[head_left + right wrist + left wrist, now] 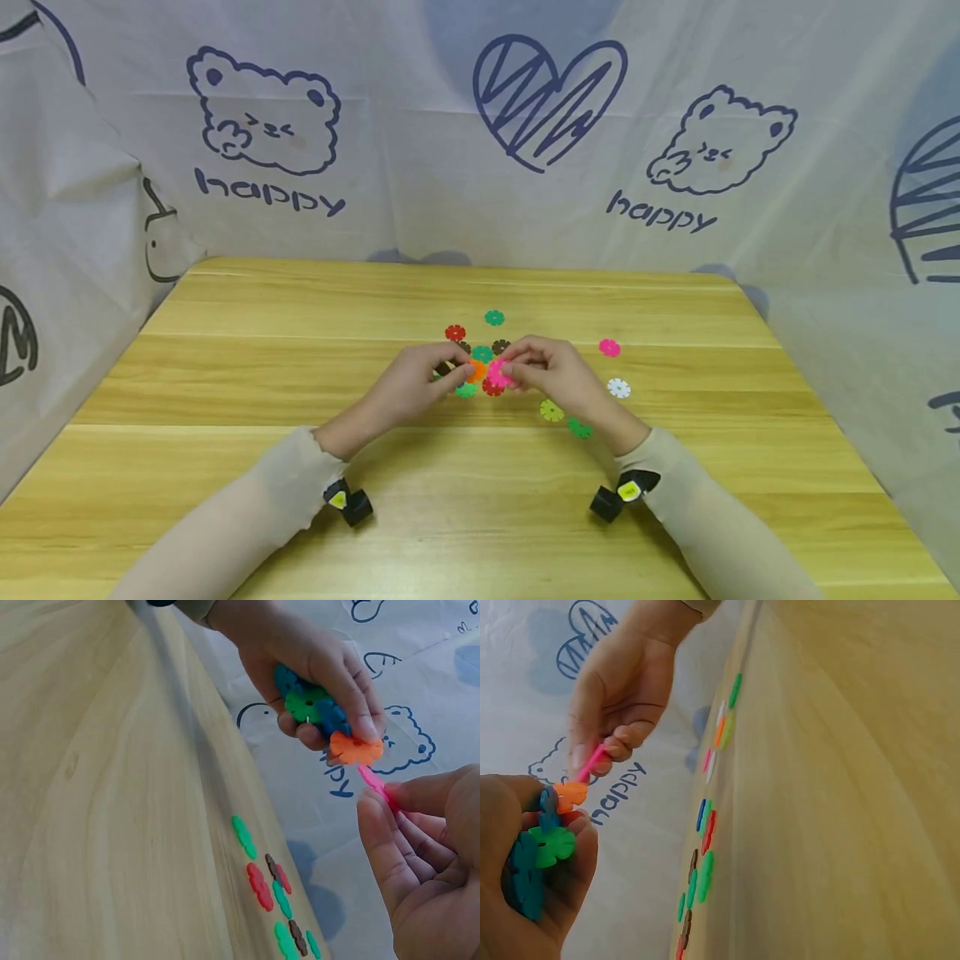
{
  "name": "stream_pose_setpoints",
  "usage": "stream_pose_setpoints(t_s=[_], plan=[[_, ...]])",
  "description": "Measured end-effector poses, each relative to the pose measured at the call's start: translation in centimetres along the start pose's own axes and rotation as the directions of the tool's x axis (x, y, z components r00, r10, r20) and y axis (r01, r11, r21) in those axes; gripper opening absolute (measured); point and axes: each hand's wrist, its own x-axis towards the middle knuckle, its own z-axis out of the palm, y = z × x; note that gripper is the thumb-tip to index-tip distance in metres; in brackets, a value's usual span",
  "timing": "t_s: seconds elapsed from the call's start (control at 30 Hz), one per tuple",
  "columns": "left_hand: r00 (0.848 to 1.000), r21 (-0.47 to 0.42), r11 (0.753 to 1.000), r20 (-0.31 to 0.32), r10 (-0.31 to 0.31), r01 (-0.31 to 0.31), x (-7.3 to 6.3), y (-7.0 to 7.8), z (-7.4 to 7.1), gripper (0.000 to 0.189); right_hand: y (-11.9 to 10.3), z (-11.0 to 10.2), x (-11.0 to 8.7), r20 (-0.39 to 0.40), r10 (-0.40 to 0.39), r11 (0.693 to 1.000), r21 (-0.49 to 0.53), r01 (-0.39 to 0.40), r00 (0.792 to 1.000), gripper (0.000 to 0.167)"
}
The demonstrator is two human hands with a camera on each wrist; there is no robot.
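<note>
My left hand (408, 379) holds a chain of notched plastic discs, like flower-shaped linking pieces. In the left wrist view, a teal disc (526, 877) lies in the palm, joined with a green disc (553, 846) and a blue disc (549, 806). An orange disc (571, 795) sticks out at the chain's end, under the left thumb. Between thumb and fingertips, my right hand (562, 379) pinches a pink disc (377, 784). Its edge meets the orange disc's rim, both held above the table. The left fingers partly hide the chain.
Loose discs lie on the wooden table (480, 517) under and around the hands. Off to the right are a pink disc (610, 347), a white one (618, 388), a yellow one (552, 410) and a green one (580, 428). A printed white cloth (405, 167) hangs behind.
</note>
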Motion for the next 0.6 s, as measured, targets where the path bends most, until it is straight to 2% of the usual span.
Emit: stream_pose_setpoints(t_s=[0.07,0.17,0.27,0.37,0.47,0.6], plan=[[0.996,0.106,0.991,-0.032,0.087,-0.084,-0.03,0.02,0.11,0.01,-0.04,-0.03,0.02,-0.001,0.001,0.999,0.035,-0.001,1.0,0.017],[0.972,0.229,0.952,-0.072,0.225,-0.203,-0.05,-0.05,0.29,0.008,-0.12,-0.04,0.0,0.0,-0.004,0.998,0.066,0.004,1.0,0.017],[0.93,0.308,0.9,-0.102,0.354,-0.308,-0.04,-0.13,0.44,0.006,-0.26,-0.03,-0.07,0.003,-0.012,0.997,0.081,0.011,1.0,0.017],[0.878,0.391,0.833,-0.113,0.466,-0.391,0.01,-0.14,0.49,0.009,-0.46,0.03,-0.22,0.009,-0.018,0.996,0.092,0.017,1.0,0.017],[0.832,0.467,0.765,-0.106,0.545,-0.442,0.08,-0.16,0.48,0.012,-0.7,0.11,-0.4,0.011,-0.033,0.995,0.093,0.031,0.999,0.018],[0.779,0.529,0.69,-0.084,0.621,-0.494,0.15,-0.15,0.36,0.013,-1.01,0.16,-0.6,0.008,-0.059,0.995,0.084,0.058,0.998,0.017]])
